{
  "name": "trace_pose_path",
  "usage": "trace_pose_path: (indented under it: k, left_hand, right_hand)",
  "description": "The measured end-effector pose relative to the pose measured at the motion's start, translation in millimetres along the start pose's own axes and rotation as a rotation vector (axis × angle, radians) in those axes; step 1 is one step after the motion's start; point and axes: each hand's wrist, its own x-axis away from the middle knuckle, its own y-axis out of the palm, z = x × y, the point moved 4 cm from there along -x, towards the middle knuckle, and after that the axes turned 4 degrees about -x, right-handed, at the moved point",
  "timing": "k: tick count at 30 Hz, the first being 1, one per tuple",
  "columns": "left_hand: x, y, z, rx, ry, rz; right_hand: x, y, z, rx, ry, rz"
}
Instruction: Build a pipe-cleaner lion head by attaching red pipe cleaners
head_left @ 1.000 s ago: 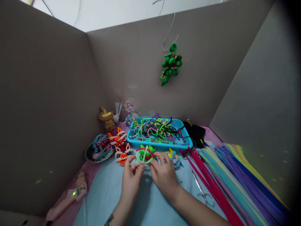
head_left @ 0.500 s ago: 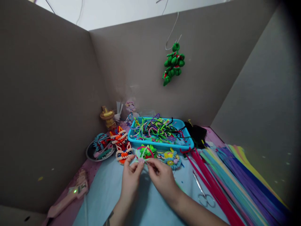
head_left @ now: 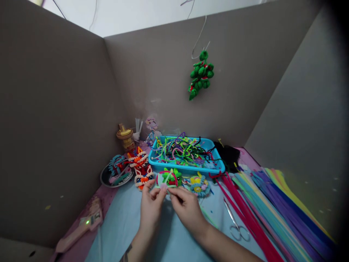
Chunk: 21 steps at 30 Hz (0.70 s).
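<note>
Between my two hands is a small pipe-cleaner piece (head_left: 163,186), with a pale pink middle and red and pale green strands looping up from it. My left hand (head_left: 152,203) pinches its left side between thumb and fingers. At its right side the thumb and forefinger of my right hand (head_left: 187,207) are closed on a pale green strand, whose loose end trails down past the wrist. Just behind lie a green pipe-cleaner figure (head_left: 174,174), an orange and cream one (head_left: 144,179) and a blue and yellow one (head_left: 200,186).
A blue tray (head_left: 188,169) of tangled pipe-cleaner scraps stands at the back. Scissors (head_left: 236,223) and bundles of pipe cleaners (head_left: 272,207) lie at right. To the left are a metal bowl (head_left: 105,178) and a pink glue gun (head_left: 79,233). Grey panels (head_left: 152,72) surround the table.
The fingers of my right hand have shifted slightly along the piece, and a pale green strand now shows beside the right wrist. My left hand keeps its hold nearly still.
</note>
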Motion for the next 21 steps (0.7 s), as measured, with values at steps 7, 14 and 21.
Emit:
trace_pose_path:
  k: [7, 14, 21]
  left_hand:
    - [4.1, 4.2, 3.4, -0.129, 0.113, -0.007]
    - [-0.4, 2.1, -2.1, -0.201, 0.162, 0.005]
    - [-8.6, -2.8, -2.5, -0.119, -0.004, -0.007]
  right_hand:
    - [7.7, 6.8, 9.4, -0.226, 0.210, 0.074]
    - [-8.8, -4.6, 6.8, -0.458, 0.272, 0.056]
    - [-14.1, -9.1, 6.6, -0.408, 0.240, -0.026]
